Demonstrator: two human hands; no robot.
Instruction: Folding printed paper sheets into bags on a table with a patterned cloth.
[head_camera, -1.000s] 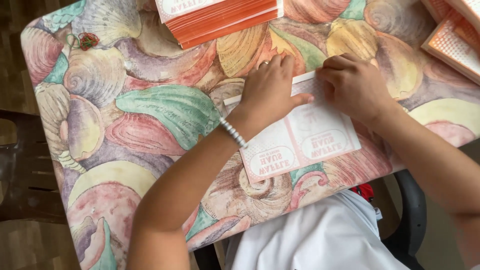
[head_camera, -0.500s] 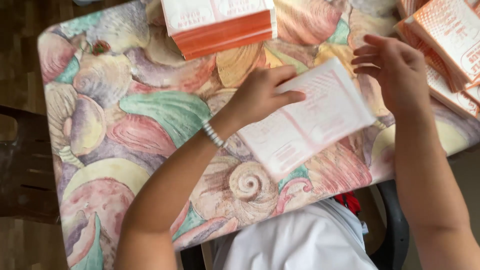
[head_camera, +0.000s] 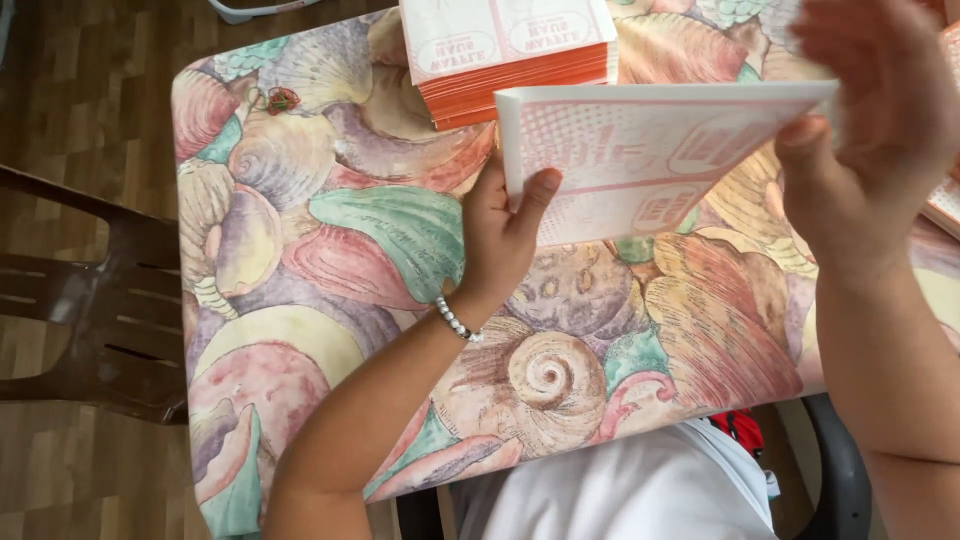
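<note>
— Right, what have the hands got from where you sit?

— I log one folded printed sheet (head_camera: 640, 150), white with pale orange print, lifted clear above the table (head_camera: 300, 300). Left hand (head_camera: 500, 235) pinches its lower left corner, thumb on the printed face, fingers hidden behind. Right hand (head_camera: 870, 130) grips the right edge, thumb pressed on the front, fingers curled over the top and partly blurred. Both hands closed on the sheet.

— Where over the table?

— Over the far half, toward the far right corner. Just beyond it, at the far edge, sits a stack of orange-edged sheets (head_camera: 510, 60), same print on top. More of the same show at the right edge (head_camera: 945, 200), mostly cut off.

— Anything else noted?

— Shell-pattern cloth covers the table. Bead bracelet (head_camera: 455, 322) on the left wrist. Small red and green object (head_camera: 282, 99) near the far left corner; I cannot tell what. Dark brown chair (head_camera: 90, 310) off the left edge.
</note>
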